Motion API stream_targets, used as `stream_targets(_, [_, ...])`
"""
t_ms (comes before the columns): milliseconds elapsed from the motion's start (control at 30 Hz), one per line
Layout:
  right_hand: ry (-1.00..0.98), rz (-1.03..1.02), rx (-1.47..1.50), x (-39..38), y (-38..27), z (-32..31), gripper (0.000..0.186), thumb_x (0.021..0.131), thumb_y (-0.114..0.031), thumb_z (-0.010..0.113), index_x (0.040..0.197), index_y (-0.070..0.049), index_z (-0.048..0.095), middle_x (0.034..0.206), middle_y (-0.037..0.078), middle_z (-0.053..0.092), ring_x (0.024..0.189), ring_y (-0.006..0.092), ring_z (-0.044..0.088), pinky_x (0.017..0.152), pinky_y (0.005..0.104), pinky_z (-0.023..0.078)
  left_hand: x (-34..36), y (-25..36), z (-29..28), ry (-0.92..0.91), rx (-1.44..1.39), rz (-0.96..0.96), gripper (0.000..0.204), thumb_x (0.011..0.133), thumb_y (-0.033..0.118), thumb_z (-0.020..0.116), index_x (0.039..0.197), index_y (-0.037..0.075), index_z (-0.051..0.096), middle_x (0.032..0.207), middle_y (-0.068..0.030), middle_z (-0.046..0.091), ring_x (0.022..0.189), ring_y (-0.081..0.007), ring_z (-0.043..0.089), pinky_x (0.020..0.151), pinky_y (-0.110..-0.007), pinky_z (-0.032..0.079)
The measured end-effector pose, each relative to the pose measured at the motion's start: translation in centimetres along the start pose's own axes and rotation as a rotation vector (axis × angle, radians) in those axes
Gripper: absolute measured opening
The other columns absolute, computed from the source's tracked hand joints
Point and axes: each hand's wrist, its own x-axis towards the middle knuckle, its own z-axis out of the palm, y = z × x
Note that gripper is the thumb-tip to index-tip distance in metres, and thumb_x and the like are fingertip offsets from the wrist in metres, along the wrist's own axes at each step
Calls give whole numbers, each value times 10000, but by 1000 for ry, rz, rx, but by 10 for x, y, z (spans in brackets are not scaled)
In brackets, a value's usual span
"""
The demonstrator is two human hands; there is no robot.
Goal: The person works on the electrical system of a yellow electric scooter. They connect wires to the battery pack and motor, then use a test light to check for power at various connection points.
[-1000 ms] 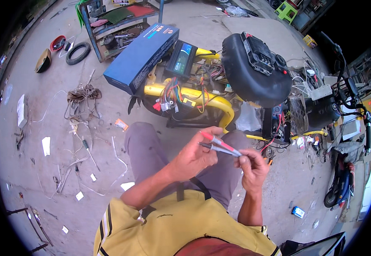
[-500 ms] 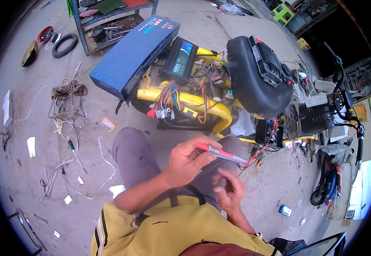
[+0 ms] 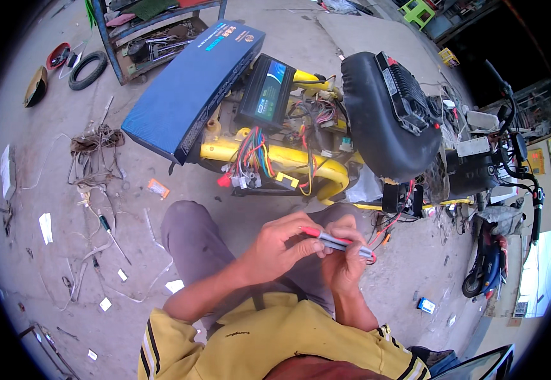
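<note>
In front of my lap, both hands meet around a slim red-and-grey pen-shaped tool (image 3: 335,241); the frames do not settle its exact kind. My left hand (image 3: 283,246) pinches its red end between thumb and fingers. Closed on the grey end from the other side is my right hand (image 3: 345,256), whose fingers partly cover the tool. A second slim grey length seems to lie along it, though overlap makes this hard to tell. Beyond my hands, bundled coloured wires (image 3: 250,155) with connectors hang over the yellow frame (image 3: 288,149) of a partly stripped electric scooter.
A long blue box (image 3: 193,88) and a black controller-like unit (image 3: 264,92) rest on the frame, beside a black seat (image 3: 383,120) carrying a finned black unit (image 3: 407,92). On the floor lie a screwdriver (image 3: 114,238), a tyre (image 3: 88,70) and paper scraps. A tool cart (image 3: 155,47) stands behind.
My right hand has risen from apart and closed onto the grey end of the tool. My left hand keeps its hold, moved slightly. The view has shifted a little.
</note>
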Motion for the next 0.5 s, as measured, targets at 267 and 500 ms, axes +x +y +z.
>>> stream_targets(267, [158,-179,-160,17,-15,-19,403,1121,-385,573,1180,8,638,1038,107,509,799,210,617,651,358,546,27,61,-33,145,372,-105,175,1011,81,713,1148,-22,747,986,-66,747,891,-108,676,804,-284,551])
stream_targets(500, [208,-167,-328,25,-17,-30,483,1089,-353,641,1318,72,626,1191,157,585,941,256,689,785,391,586,144,66,-72,70,717,42,229,999,102,681,1156,-58,730,1015,-136,778,950,-188,724,865,-350,565])
